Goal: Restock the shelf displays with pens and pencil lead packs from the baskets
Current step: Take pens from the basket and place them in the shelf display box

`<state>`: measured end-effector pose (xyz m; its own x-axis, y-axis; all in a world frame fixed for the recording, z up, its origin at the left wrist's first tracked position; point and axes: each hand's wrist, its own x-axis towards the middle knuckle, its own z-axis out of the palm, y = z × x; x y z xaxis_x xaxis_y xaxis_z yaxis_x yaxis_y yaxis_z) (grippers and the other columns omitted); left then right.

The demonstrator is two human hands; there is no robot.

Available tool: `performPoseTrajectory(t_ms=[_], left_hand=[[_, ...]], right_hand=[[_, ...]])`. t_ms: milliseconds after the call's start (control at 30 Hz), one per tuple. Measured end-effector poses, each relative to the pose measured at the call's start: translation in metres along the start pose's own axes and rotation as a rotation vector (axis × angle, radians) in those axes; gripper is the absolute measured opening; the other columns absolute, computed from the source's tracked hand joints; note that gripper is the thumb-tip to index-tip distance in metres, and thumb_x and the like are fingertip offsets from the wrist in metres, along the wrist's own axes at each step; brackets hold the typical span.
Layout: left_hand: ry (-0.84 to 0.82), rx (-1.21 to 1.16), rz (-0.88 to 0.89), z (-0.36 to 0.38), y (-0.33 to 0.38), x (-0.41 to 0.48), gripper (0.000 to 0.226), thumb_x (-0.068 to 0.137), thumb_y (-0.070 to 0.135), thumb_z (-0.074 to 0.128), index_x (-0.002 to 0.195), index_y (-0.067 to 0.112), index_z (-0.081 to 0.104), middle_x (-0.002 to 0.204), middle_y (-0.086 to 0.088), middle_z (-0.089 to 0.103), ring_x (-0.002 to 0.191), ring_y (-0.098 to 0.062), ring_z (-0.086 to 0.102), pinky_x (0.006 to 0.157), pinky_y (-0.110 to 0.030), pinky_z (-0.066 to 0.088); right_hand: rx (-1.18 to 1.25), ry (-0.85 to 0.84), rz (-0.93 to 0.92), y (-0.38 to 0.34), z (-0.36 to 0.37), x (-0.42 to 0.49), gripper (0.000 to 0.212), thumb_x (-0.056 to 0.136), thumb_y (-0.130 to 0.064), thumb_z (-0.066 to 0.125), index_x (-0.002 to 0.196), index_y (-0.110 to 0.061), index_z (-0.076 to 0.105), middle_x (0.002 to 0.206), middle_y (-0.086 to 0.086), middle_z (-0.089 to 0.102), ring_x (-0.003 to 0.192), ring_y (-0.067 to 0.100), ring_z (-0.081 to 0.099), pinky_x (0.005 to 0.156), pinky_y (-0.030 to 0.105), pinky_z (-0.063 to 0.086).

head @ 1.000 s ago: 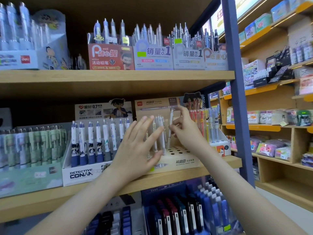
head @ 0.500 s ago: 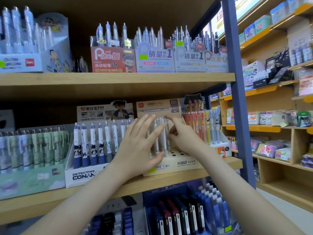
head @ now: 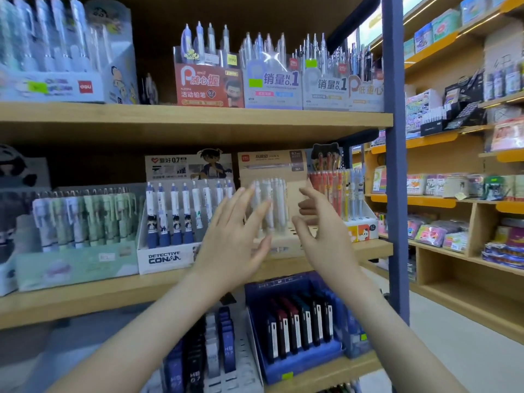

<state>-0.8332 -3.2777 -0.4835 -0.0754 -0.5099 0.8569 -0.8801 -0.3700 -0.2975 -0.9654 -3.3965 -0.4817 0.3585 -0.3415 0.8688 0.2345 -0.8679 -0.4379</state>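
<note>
A beige cardboard pen display (head: 272, 165) stands on the middle shelf and holds several white mechanical pencils (head: 269, 205) upright in its holes. My left hand (head: 235, 239) hovers in front of the display's left side with straight, spread fingers and holds nothing. My right hand (head: 320, 225) is at the display's right side, fingers loosely bent and empty, a little apart from the pencils. No basket is in view.
A white Detective Conan pen box (head: 161, 259) stands left of the beige display and an orange-pen box (head: 360, 228) right of it. Lead packs fill a blue tray (head: 300, 361) on the shelf below. A blue upright post (head: 395, 194) bounds the shelf on the right.
My right hand has let go of the pencil it was setting in the display and drawn back. My left hand has pulled slightly away from the pencils.
</note>
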Motion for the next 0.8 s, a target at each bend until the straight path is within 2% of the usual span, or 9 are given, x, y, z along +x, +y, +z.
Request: performPoseTrajectory(t_ms=[67, 200, 300, 367, 433, 533, 667, 733, 800], left_hand=[[-0.005, -0.092, -0.064, -0.02, 0.002, -0.03, 0.052, 0.091, 0.039, 0.046, 0.138, 0.016, 0.043, 0.146, -0.012, 0.04, 0.135, -0.025, 0.033, 0.112, -0.038, 0.025], [-0.045, -0.13, -0.096, -0.064, -0.011, -0.112, 0.042, 0.091, 0.029, 0.049, 0.126, 0.008, 0.054, 0.132, -0.012, 0.053, 0.121, -0.026, 0.048, 0.101, -0.035, 0.04], [-0.129, -0.081, -0.163, -0.101, -0.033, -0.188, 0.037, 0.09, 0.023, 0.05, 0.121, 0.003, 0.058, 0.123, -0.014, 0.059, 0.115, -0.024, 0.05, 0.097, -0.034, 0.039], [-0.215, -0.056, -0.236, -0.128, -0.049, -0.244, 0.038, 0.09, 0.023, 0.049, 0.121, 0.002, 0.057, 0.121, -0.015, 0.06, 0.112, -0.024, 0.051, 0.095, -0.034, 0.04], [-0.294, -0.034, -0.342, -0.157, -0.066, -0.307, 0.039, 0.088, 0.022, 0.049, 0.12, 0.001, 0.057, 0.119, -0.016, 0.06, 0.11, -0.025, 0.053, 0.095, -0.035, 0.041], [-0.405, 0.014, -0.522, -0.2, -0.084, -0.406, 0.04, 0.086, 0.022, 0.048, 0.118, 0.001, 0.058, 0.115, -0.015, 0.062, 0.106, -0.027, 0.054, 0.092, -0.036, 0.044], [-0.587, 0.074, -0.771, -0.243, -0.095, -0.55, 0.034, 0.086, 0.023, 0.049, 0.117, 0.01, 0.051, 0.105, -0.012, 0.063, 0.093, -0.027, 0.056, 0.078, -0.035, 0.045], [-0.684, 0.098, -0.932, -0.254, -0.092, -0.618, 0.032, 0.085, 0.027, 0.044, 0.115, 0.015, 0.047, 0.101, -0.01, 0.062, 0.085, -0.029, 0.059, 0.07, -0.037, 0.047], [-0.774, 0.108, -1.043, -0.258, -0.086, -0.676, 0.032, 0.084, 0.027, 0.043, 0.113, 0.015, 0.048, 0.099, -0.008, 0.061, 0.083, -0.028, 0.06, 0.066, -0.034, 0.05]], right_hand=[[0.035, -0.019, -0.045, -0.021, 0.011, -0.032, 0.039, 0.094, -0.013, 0.055, 0.13, -0.024, 0.045, 0.11, -0.014, 0.054, 0.103, -0.003, 0.051, 0.087, 0.01, 0.041], [0.118, -0.218, -0.065, -0.058, 0.058, -0.091, 0.034, 0.095, -0.017, 0.053, 0.127, -0.026, 0.046, 0.111, -0.017, 0.052, 0.105, 0.002, 0.052, 0.091, 0.016, 0.042], [0.144, -0.39, -0.09, -0.085, 0.118, -0.136, 0.035, 0.097, -0.019, 0.05, 0.131, -0.019, 0.047, 0.118, -0.011, 0.052, 0.111, 0.0, 0.047, 0.093, 0.016, 0.039], [0.162, -0.488, -0.158, -0.108, 0.163, -0.169, 0.034, 0.097, -0.02, 0.05, 0.13, -0.016, 0.047, 0.115, -0.007, 0.053, 0.107, -0.001, 0.046, 0.091, 0.015, 0.037], [0.202, -0.6, -0.239, -0.131, 0.208, -0.206, 0.032, 0.095, -0.021, 0.047, 0.126, -0.016, 0.047, 0.114, 0.001, 0.058, 0.105, 0.008, 0.047, 0.089, 0.019, 0.035], [0.233, -0.8, -0.264, -0.155, 0.277, -0.268, 0.036, 0.089, -0.013, 0.051, 0.124, -0.007, 0.052, 0.116, 0.011, 0.06, 0.106, 0.02, 0.048, 0.091, 0.027, 0.035], [0.174, -1.075, -0.297, -0.171, 0.358, -0.358, 0.04, 0.089, -0.011, 0.053, 0.129, -0.008, 0.05, 0.115, 0.012, 0.058, 0.106, 0.028, 0.054, 0.086, 0.032, 0.039], [0.158, -1.208, -0.327, -0.175, 0.391, -0.401, 0.042, 0.096, -0.016, 0.048, 0.137, -0.011, 0.042, 0.126, 0.008, 0.053, 0.118, 0.025, 0.049, 0.094, 0.026, 0.032], [0.091, -1.412, -0.356, -0.168, 0.422, -0.447, 0.05, 0.1, -0.018, 0.04, 0.147, -0.015, 0.025, 0.141, 0.005, 0.04, 0.132, 0.021, 0.035, 0.105, 0.025, 0.024]])
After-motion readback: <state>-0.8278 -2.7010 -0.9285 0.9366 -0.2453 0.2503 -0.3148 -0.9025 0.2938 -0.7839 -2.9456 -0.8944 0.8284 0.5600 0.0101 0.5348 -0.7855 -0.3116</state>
